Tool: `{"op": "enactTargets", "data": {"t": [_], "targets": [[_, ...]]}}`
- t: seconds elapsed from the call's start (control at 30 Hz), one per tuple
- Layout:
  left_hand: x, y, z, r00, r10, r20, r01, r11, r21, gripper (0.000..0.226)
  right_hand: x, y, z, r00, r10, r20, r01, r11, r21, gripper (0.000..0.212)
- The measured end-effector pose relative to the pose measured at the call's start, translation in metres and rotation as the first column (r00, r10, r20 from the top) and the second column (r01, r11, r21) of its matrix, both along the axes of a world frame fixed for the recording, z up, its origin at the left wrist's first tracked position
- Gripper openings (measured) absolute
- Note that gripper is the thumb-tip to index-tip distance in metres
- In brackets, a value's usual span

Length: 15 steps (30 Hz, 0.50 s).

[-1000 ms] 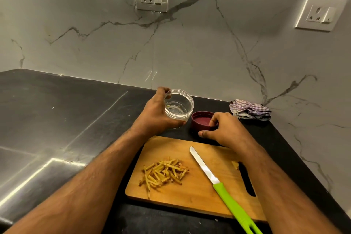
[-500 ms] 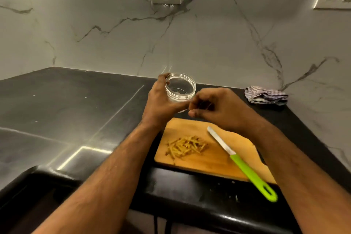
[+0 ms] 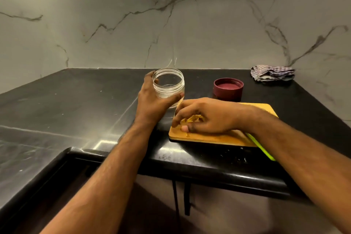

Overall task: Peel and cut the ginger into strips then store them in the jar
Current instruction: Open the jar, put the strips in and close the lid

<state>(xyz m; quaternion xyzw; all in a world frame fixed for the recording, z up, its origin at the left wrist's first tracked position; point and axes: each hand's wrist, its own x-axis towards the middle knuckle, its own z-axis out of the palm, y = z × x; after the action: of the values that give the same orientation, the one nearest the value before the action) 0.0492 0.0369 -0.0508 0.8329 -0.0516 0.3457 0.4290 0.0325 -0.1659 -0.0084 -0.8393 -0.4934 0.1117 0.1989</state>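
Here the left forearm reaches in from the lower left, and the left hand (image 3: pixel 152 99) wraps the clear jar (image 3: pixel 169 85), fingers behind it and thumb across its front, holding it upright with its open mouth up, just beside the far left corner of the cutting board (image 3: pixel 224 137). Next to it the right hand (image 3: pixel 205 116) lies knuckles-up over the left part of the board, its fingers curled down and gathered around the ginger strips (image 3: pixel 193 118), thumb tip touching the wood. The right forearm runs back across the board toward the lower right, covering most of the green knife handle (image 3: pixel 263 149). Behind the board the maroon lid (image 3: pixel 228 88) sits on the black counter (image 3: pixel 76 100), and a striped cloth (image 3: pixel 272 73) lies at the far right by the wall
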Motion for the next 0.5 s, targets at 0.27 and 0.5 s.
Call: {"op": "enactTargets", "data": {"t": [0.27,0.5], "targets": [[0.007,-0.005,0.000,0.999,-0.041,0.025,0.038,0.995,0.096,0.099,0.016,-0.023,0.013,0.990,-0.137,0.023,0.136,0.990,0.023,0.017],[0.011,-0.009,0.000,0.997,-0.069,0.031,0.065,0.990,0.128,0.110,0.021,-0.036,0.022,0.940,-0.338,0.041,0.339,0.941,-0.013,0.025]]}}
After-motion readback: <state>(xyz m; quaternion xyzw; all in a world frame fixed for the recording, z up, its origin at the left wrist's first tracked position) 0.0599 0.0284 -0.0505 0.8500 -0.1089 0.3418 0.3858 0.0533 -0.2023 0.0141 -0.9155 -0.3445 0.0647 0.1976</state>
